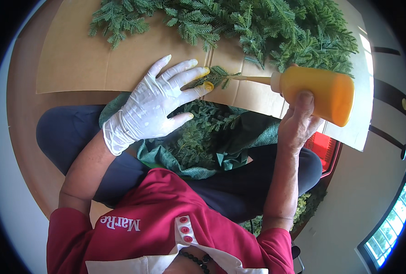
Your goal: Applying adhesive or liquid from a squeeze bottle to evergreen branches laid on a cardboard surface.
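My left hand (150,105), in a white glove with yellow stains on its fingertips, is open with its fingers spread over the cardboard edge. Its fingertips reach beside a small green fir sprig (219,76); whether they press on it, I cannot tell. My bare right hand (299,116) is closed around a squeeze bottle (319,93) of yellow-orange liquid, tilted onto its side. The bottle's long thin nozzle (255,80) points left, its tip at the sprig's cut stem end.
A brown cardboard sheet (82,68) lies ahead of my crossed legs, with a heap of fir branches (280,27) along its far side. On my lap a green woven sack (150,155) holds more sprigs (193,141). A red plastic container (321,150) stands by my right knee.
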Motion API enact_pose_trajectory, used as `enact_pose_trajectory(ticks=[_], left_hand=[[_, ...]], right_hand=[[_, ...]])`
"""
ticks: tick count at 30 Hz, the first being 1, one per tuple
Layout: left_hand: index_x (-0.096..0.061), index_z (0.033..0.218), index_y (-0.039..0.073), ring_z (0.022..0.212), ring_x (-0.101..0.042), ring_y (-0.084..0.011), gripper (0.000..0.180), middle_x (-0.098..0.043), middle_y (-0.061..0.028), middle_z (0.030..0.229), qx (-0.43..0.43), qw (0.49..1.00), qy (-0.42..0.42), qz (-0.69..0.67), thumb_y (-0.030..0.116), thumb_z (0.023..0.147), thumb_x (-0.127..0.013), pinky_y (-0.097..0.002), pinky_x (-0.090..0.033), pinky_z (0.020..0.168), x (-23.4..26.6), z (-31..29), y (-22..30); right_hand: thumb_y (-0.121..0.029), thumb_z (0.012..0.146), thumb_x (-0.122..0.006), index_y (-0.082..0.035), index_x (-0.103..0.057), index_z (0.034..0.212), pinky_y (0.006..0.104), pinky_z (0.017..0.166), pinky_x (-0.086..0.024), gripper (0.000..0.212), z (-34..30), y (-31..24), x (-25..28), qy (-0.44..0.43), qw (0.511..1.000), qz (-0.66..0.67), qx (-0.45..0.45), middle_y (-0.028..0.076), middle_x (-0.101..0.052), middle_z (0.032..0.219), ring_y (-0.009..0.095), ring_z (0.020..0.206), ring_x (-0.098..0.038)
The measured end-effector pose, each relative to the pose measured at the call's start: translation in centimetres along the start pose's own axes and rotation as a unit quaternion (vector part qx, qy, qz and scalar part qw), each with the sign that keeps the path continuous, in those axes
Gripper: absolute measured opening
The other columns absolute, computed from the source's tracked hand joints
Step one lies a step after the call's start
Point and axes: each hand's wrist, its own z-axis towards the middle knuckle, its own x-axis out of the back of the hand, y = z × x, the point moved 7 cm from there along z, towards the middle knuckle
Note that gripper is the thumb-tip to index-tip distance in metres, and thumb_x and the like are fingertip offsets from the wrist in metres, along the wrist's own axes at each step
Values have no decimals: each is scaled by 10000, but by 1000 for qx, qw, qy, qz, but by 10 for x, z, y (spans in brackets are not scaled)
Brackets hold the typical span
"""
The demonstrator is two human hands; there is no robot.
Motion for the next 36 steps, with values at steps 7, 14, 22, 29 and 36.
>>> enact_pose_trajectory(ticks=[7, 14, 22, 29, 36], left_hand=[[-560, 1337, 161, 1426, -334, -261, 603, -411, -67, 1519, 4, 1000, -9, 8, 193, 749, -685, -486, -162, 1191, 1, 1, 1], [-562, 1339, 157, 1427, -336, -257, 596, -419, -68, 1517, 7, 1000, -13, 11, 191, 755, -678, -483, -160, 1194, 3, 3, 2], [-572, 1330, 152, 1428, -338, -258, 596, -417, -70, 1517, 4, 1000, -12, 14, 187, 745, -678, -481, -163, 1195, 3, 2, 2], [-573, 1329, 150, 1428, -337, -260, 602, -420, -75, 1513, -4, 1000, -5, 14, 185, 736, -678, -480, -164, 1195, 6, 3, 3], [-573, 1327, 150, 1431, -332, -265, 604, -419, -78, 1511, -1, 1000, -16, 22, 178, 733, -675, -481, -159, 1198, 7, 3, 3]], right_hand=[[-173, 890, -679, 1, -595, 1183, 351, 902, -510, 351, 4, -3, 17, 58, 998, -11, 2, 112, -672, 1043, 224, 977, -642], [-169, 898, -672, 2, -603, 1176, 345, 899, -510, 334, 6, 0, 22, 65, 998, -9, 1, 114, -668, 1057, 222, 970, -642], [-192, 956, -596, 1, -477, 1283, 375, 917, -506, 398, 4, -3, 9, 51, 992, 114, -30, 181, -624, 1154, 292, 1096, -616], [-213, 964, -594, -11, -440, 1322, 409, 963, -491, 439, -7, 5, -13, -31, 998, 14, -47, 205, -599, 1209, 324, 1186, -586], [-216, 956, -621, 6, -465, 1303, 385, 928, -506, 441, -2, 7, 4, 9, 998, -35, -45, 172, -593, 1172, 276, 1102, -603]])
